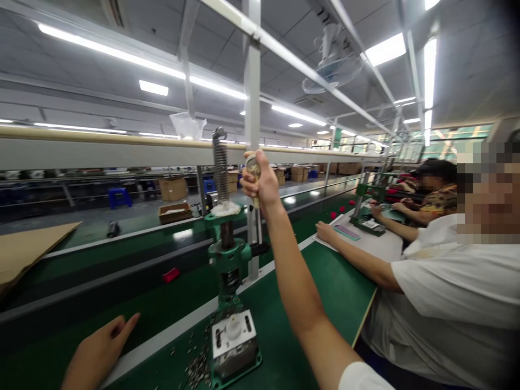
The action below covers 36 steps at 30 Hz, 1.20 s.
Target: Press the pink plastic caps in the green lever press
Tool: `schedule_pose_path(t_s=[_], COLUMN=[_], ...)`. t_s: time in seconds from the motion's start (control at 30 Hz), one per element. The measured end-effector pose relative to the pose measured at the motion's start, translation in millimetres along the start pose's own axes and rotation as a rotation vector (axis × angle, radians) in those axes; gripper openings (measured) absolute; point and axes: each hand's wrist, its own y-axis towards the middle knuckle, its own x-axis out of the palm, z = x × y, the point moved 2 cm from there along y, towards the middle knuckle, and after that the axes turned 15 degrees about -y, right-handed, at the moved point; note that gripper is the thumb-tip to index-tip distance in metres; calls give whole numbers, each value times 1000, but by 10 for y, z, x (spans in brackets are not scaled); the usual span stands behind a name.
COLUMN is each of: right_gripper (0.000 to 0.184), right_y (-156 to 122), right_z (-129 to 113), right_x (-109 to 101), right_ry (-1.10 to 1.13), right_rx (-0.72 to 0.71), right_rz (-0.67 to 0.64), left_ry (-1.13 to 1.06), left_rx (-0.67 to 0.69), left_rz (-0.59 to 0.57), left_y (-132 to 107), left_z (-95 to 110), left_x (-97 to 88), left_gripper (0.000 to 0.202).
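With my right hand (266,181) I am gripping a round-topped handle (252,164); the green press (229,265) is standing left and nearer, long axis upright, closer to that hand. My left hand (101,346) is hanging near left, thumb apart, visibly holding nothing.

The hand press (229,269) stands upright, its body green with dark marks. A bare metal coil spring (221,170) rises from the top of the press, with white material (225,208) gathered around its foot. The lever handle (252,164) (rounded, partly covered by the fingers closed on it) is positioned above and to the right of the press body. On the base of the press, a white plate (221,348) with dark slots lies face up. A round white part (233,328) sits upon it, below the press column.
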Motion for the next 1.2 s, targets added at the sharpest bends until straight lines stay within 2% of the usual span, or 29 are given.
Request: schedule_pose_path(t_s=[0.13,0.27,0.37,0.53,0.63,0.73,0.87,1.0,1.1,1.17,1.2], right_gripper=[44,48,48,39,36,38,43,48,49,47,46], right_y=[-13,-21,-23,-1,27,43,46,38,36,31,26], right_z=[7,19,8,20,65,103,120,109,104,103,102], right_x=[3,-37,-43,-16,-11,-15,-31,-33,-23,-16,-12], right_ry=[0,-20,-33,-62,-58,-58,-62,-51,-41,-21,-9], right_rx=[-14,-14,-3,-12,2,25,22,28,10,5,5], right_rz=[0,9,26,20,15,39,49,38,34,24,14], left_ry=[38,71,44,65,147,293,308,238,174,76,-59], left_rx=[37,60,116,137,164,201,200,182,323,497,647], left_rz=[-18,-33,-1,-15,91,193,154,107,97,138,192], left_y=[-254,-309,-285,-102,33,156,408,524,323,24,-164], left_z=[322,435,388,139,148,380,707,896,1123,1354,1494], left_x=[2,11,10,68,121,194,253,181,159,169,164], left_gripper=[57,49,44,58,68,69,68,52,48,50,49])
